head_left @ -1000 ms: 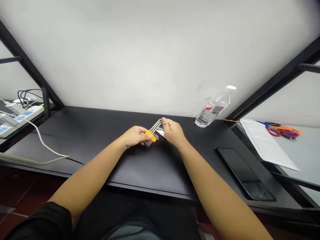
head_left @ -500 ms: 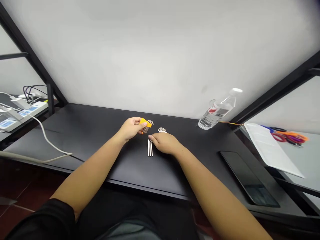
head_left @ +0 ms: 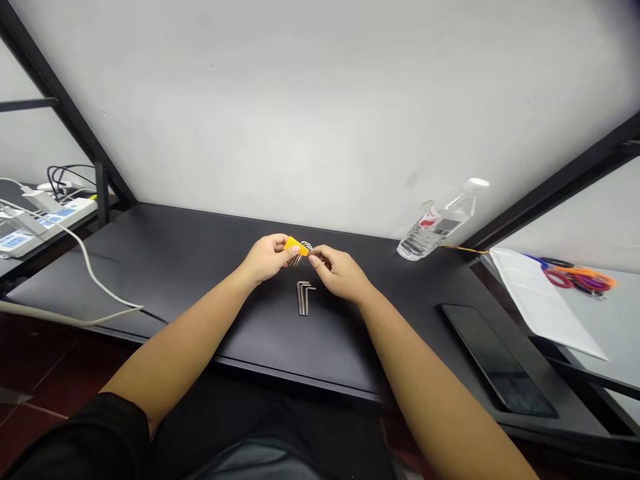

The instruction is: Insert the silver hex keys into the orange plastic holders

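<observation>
The left fingers [head_left: 281,248] were closed around an orange holder [head_left: 297,247], the thumb pressed on its near face. The right fingers [head_left: 315,257] were curled, with thumb and forefinger at the holder's right end; whether they gripped a key was too small to tell.

The holder was at the centre of the clock, raised over the black table [head_left: 200,250]. It was a small, bright block, smooth and plastic-looking, tilted down towards four o'clock. Thin, silvery hex keys [head_left: 306,245] stuck out of it, their bent ends at the top right and their straight shafts below. At six o'clock from the holder, three thicker loose keys [head_left: 303,299] lay side by side on the matt table, L-shaped and shiny, their short arms pointing to three o'clock.

Both wrists were nearly straight and the palms turned inward, the left forearm [head_left: 185,337] reaching in from eight o'clock and the right forearm [head_left: 425,370] from between four and five.

Farther out, a clear ribbed bottle [head_left: 437,227] with a white cap stood near three o'clock, a glossy black phone [head_left: 495,357] lay flat at four, and a white power strip [head_left: 50,223] lay at nine.
</observation>
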Motion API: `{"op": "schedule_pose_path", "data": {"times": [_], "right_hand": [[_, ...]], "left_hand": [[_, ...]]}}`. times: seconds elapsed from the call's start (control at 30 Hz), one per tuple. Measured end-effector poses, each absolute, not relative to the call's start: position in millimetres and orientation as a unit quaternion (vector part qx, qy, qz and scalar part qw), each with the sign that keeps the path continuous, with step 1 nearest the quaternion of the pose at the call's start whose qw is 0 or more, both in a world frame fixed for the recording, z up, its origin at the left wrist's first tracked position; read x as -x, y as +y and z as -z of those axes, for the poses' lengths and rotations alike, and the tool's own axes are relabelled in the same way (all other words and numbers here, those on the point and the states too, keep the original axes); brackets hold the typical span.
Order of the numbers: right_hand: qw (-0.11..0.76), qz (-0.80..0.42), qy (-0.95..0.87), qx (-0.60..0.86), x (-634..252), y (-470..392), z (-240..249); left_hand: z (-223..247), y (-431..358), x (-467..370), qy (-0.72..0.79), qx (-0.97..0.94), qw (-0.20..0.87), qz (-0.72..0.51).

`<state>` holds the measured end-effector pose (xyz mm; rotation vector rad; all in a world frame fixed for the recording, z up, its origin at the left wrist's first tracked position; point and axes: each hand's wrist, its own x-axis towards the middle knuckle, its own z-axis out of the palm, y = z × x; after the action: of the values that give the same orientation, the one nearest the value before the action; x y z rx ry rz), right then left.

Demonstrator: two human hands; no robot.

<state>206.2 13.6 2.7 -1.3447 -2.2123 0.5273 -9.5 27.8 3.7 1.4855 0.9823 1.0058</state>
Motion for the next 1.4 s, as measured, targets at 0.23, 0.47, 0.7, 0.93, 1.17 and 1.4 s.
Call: {"op": "schedule_pose_path", "data": {"times": [0.23,0.47,0.7,0.93,1.17,1.4], "right_hand": [[0.342,-0.247,-0.782,0.46,-205,13,-2],[0.303,-0.268,-0.782,0.474,-207,14,-4],[0.411,-0.346,-0.702,0.468,-219,20,-9],[0.484,-0.394,-0.623,0.472,-224,27,-8],[0.283,-0.495,-0.672,0.473,-241,18,-24],[0.031,-0.401,-0.781,0.477,-225,8,-24]], "left_hand": [[-1,27,8,0.398,-0.644,0.516,-0.402],[3,27,7,0.402,-0.643,0.528,-0.384],[-1,20,1,0.401,-0.63,0.554,-0.367],[-1,21,0,0.427,-0.622,0.555,-0.35],[-1,26,6,0.435,-0.604,0.547,-0.384],[-3,27,8,0.433,-0.605,0.542,-0.39]]}}
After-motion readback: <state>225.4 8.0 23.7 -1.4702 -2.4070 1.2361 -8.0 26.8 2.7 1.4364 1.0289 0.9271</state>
